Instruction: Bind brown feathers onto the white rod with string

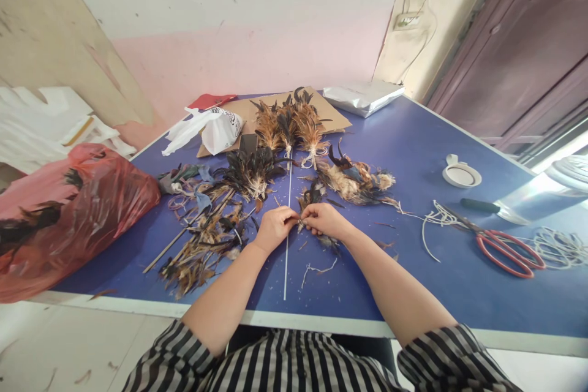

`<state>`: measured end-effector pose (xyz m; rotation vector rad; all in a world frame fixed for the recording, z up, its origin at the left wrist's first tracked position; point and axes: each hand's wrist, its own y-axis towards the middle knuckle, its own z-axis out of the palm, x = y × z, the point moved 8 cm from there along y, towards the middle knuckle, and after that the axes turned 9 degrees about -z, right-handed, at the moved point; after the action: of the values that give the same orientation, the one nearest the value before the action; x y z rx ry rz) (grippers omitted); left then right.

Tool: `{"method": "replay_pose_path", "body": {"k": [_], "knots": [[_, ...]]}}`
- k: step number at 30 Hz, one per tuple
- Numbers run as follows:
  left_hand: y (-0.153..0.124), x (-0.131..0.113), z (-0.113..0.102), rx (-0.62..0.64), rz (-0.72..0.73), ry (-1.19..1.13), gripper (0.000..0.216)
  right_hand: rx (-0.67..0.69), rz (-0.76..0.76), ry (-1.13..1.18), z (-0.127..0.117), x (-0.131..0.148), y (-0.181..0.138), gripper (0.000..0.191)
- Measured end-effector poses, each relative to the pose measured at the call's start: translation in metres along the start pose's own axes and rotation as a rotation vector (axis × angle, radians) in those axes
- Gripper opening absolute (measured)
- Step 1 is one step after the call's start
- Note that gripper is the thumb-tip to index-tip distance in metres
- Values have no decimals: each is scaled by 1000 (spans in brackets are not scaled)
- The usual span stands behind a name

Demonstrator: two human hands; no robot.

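Observation:
My left hand (277,226) and my right hand (325,220) meet over the middle of the blue table, fingers pinched at the base of a small dark feather bunch (312,193). The bunch fans away from me beyond my fingertips; its quill end is mostly hidden by them. A loose piece of string (319,269) lies just below my right hand. Left of my left hand is a heap of brown and black feathers (202,251). Past my hands sit a black feather bundle (255,171) and several tied brown feather bundles (310,125).
A red plastic bag (110,208) of feathers bulges over the left edge. Scissors (508,251) with red handles, a knife (480,204), white cord (560,248) and a tape roll (462,174) lie at right. Cardboard (335,119) and a silver package (365,98) are at the back.

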<state>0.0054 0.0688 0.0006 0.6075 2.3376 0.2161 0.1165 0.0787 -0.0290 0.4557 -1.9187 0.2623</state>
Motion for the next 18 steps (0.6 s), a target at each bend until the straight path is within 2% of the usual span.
{"method": "replay_pose_path", "body": {"k": [7,18], "knots": [[1,0,0,54,17,-33,11,-12,-17,-65,-1,-4,2,8],[-1,-3,0,-14,-11,17,11,-22,-7,-53,1,-1,2,16]]}}
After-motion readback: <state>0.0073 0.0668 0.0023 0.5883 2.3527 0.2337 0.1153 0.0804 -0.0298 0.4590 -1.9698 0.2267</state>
